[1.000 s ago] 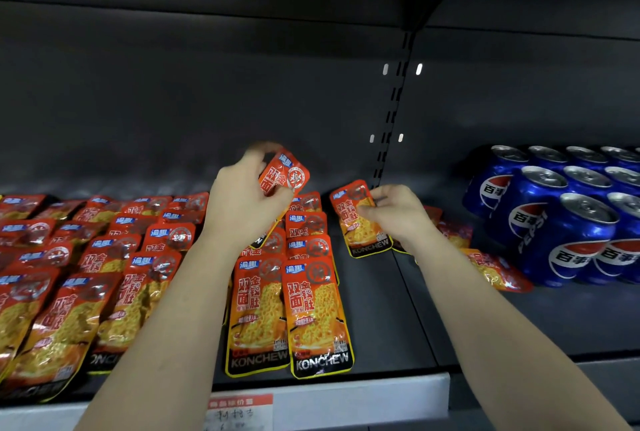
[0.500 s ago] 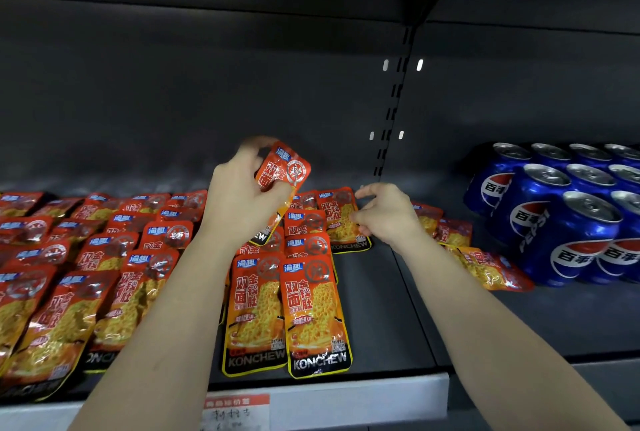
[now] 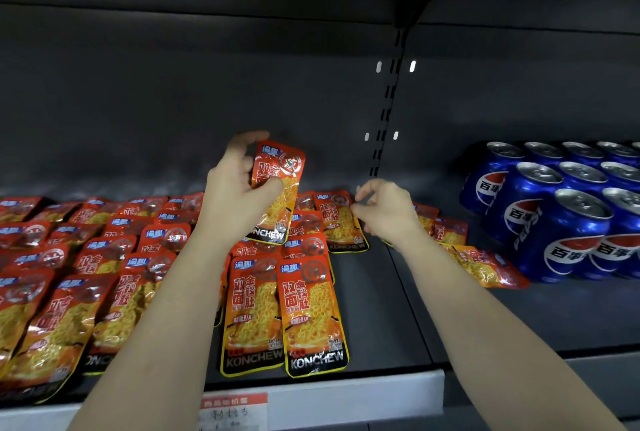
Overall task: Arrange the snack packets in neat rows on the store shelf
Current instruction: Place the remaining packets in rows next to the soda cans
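A dark metal store shelf with a white front strip carries overlapping rows of orange KONCHEW snack packets on its left half. Above them the left grip grasps one packet upright, thumb across its face. The right grip, fingers loosely curled, holds nothing, with its fingertips at the edge of a flat back packet. Loose packets lie beside blue Pepsi cans at the right.

Left edge crops packets; price tag handwriting unreadable.
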Demonstrator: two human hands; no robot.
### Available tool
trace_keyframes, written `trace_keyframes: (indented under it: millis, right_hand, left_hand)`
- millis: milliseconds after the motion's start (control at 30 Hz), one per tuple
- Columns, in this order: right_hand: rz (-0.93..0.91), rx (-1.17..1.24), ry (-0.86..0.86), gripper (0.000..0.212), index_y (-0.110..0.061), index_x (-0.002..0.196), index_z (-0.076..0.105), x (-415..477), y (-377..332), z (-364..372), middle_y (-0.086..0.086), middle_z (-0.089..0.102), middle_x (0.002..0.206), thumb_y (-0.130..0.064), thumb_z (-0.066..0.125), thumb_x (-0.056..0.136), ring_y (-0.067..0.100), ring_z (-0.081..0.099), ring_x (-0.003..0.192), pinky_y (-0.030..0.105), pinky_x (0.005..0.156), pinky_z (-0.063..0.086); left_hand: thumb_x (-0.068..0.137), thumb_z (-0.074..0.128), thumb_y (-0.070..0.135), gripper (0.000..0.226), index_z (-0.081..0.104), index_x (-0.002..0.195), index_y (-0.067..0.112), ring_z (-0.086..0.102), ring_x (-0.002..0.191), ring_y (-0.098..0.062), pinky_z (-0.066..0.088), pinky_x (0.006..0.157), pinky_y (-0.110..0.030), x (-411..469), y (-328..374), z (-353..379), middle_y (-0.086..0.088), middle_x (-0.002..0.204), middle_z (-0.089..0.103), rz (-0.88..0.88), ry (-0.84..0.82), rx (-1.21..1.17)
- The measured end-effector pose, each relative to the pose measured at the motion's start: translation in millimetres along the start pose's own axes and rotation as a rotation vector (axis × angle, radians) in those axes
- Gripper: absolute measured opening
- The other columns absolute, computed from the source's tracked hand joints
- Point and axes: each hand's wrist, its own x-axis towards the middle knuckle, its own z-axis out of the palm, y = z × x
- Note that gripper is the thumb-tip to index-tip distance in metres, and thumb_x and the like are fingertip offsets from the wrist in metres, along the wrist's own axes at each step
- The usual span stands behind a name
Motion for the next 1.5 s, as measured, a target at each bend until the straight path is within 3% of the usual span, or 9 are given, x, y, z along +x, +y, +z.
trace_keyframes:
  millis: [233,433,667,767,900,1033,1167,1300,1500]
  right_hand:
    - [-0.028,-0.02,0.062,0.007,-0.019,0.084,0.065,0.6,4.9,-13.2,-0.003,0.065,0.078,-0.012,0.064,0.082,0.017,0.064,0.07,0.025,0.068,0.051]
    - [0.008,-0.055,0.032,0.007,-0.023,0.085,0.067,-0.6,15.2,-24.0,-0.004,0.066,0.082,-0.017,0.066,0.081,0.016,0.063,0.082,0.022,0.07,0.043]
    - [-0.028,-0.171,-0.068,0.006,-0.026,0.079,0.065,2.5,8.8,-43.9,-0.007,0.064,0.082,-0.021,0.066,0.081,0.018,0.064,0.083,0.031,0.079,0.054]
    - [-0.04,-0.171,-0.066,0.011,-0.028,0.073,0.063,2.8,12.0,-51.8,-0.008,0.064,0.076,-0.02,0.067,0.079,0.018,0.065,0.075,0.031,0.075,0.055]
    - [-0.041,-0.146,-0.03,0.01,-0.028,0.077,0.063,2.1,20.6,-57.7,-0.011,0.062,0.074,-0.019,0.066,0.082,0.013,0.064,0.073,0.027,0.069,0.051]
    - [-0.066,-0.086,0.058,0.008,-0.026,0.086,0.066,-1.0,30.9,-57.1,-0.016,0.059,0.073,-0.019,0.065,0.084,0.007,0.059,0.075,0.019,0.062,0.041]
    - [-0.062,-0.06,0.053,0.008,-0.025,0.086,0.066,-2.7,37.3,-56.3,-0.016,0.058,0.071,-0.017,0.065,0.085,0.004,0.057,0.071,0.008,0.058,0.036]
    - [-0.066,-0.039,0.077,0.009,-0.025,0.087,0.067,-1.3,38.9,-59.0,-0.013,0.062,0.073,-0.017,0.064,0.085,-0.001,0.057,0.069,0.01,0.057,0.036]
    - [-0.07,-0.047,0.085,0.008,-0.024,0.089,0.067,-1.6,38.9,-60.4,-0.013,0.063,0.073,-0.017,0.064,0.086,-0.001,0.058,0.069,0.012,0.056,0.037]
  left_hand:
    - [0.083,0.071,0.008,0.05,0.048,0.123,0.027,0.068,0.091,-0.003,0.055,0.068,-0.018,-1.1,6.0,7.9,0.01,0.105,0.065,-0.06,-0.022,-0.156]
    - [0.066,0.083,0.022,0.053,0.049,0.106,0.029,0.07,0.088,-0.02,0.058,0.081,-0.046,7.1,16.5,17.5,-0.002,0.102,0.068,-0.1,-0.215,-0.106]
    - [0.076,0.08,0.013,0.053,0.048,0.117,0.025,0.068,0.094,-0.026,0.058,0.079,-0.049,6.7,26.4,42.7,-0.008,0.106,0.065,-0.172,-0.357,-0.069]
    - [0.078,0.078,0.011,0.057,0.048,0.123,0.027,0.067,0.096,-0.022,0.059,0.078,-0.044,4.0,21.6,56.1,-0.006,0.11,0.064,-0.196,-0.408,-0.034]
    - [0.077,0.08,0.018,0.048,0.057,0.118,0.026,0.068,0.094,-0.017,0.059,0.079,-0.041,3.8,12.6,67.6,-0.002,0.109,0.066,-0.185,-0.434,0.054]
    - [0.071,0.084,0.022,0.05,0.061,0.115,0.026,0.067,0.095,-0.011,0.054,0.09,-0.043,2.3,3.3,70.3,0.005,0.104,0.069,-0.152,-0.406,0.137]
    - [0.068,0.085,0.032,0.062,0.059,0.124,0.028,0.059,0.105,-0.01,0.048,0.097,-0.042,-1.8,3.3,69.6,0.01,0.114,0.06,-0.071,-0.353,0.305]
    - [0.068,0.082,0.043,0.067,0.055,0.128,0.033,0.046,0.12,-0.014,0.024,0.109,-0.049,-3.4,8.1,71.5,0.014,0.118,0.052,-0.006,-0.366,0.45]
    - [0.068,0.078,0.052,0.072,0.053,0.133,0.032,0.037,0.122,-0.013,0.018,0.09,-0.034,-4.3,10.8,74.6,0.014,0.121,0.052,0.084,-0.352,0.625]
